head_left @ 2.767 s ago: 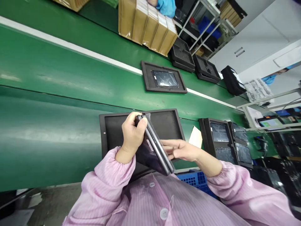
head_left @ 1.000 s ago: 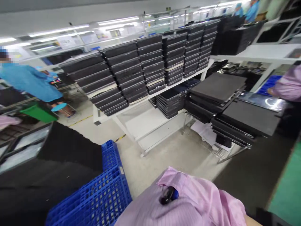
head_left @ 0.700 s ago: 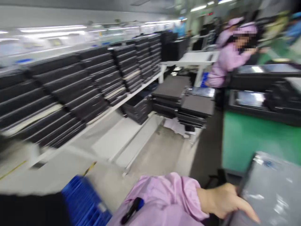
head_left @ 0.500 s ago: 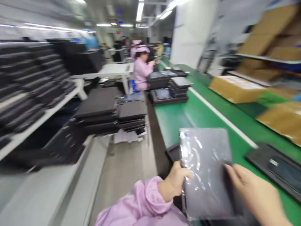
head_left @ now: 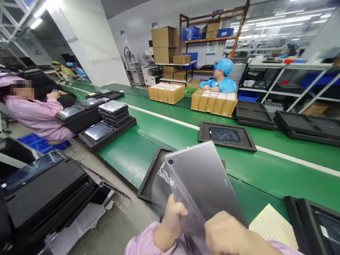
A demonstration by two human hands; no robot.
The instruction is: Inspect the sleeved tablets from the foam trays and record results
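Observation:
A grey tablet point(head_left: 204, 180) with its back and corner camera facing me is half inside a clear plastic bag point(head_left: 172, 193). My left hand point(head_left: 171, 221) grips the bag and the tablet's lower left edge, thumb on top. My right hand point(head_left: 228, 233) is closed over the tablet's lower right part, knuckles toward me. Both hold it tilted above an empty black foam tray point(head_left: 148, 180) at the near edge of the green conveyor belt point(head_left: 164, 131).
Another foam tray holding a tablet point(head_left: 225, 135) lies farther on the belt. Brown cartons point(head_left: 214, 102) and empty trays point(head_left: 253, 113) sit beyond. Stacked tablets in trays point(head_left: 106, 120) stand left. A yellow paper point(head_left: 272, 225) lies at right. Co-workers sit left point(head_left: 37, 113) and across point(head_left: 221, 79).
My view swung from the shelves of stacked trays behind me back round to the belt. The bagged tablet stayed in both hands, and more of it now sticks out of the bag.

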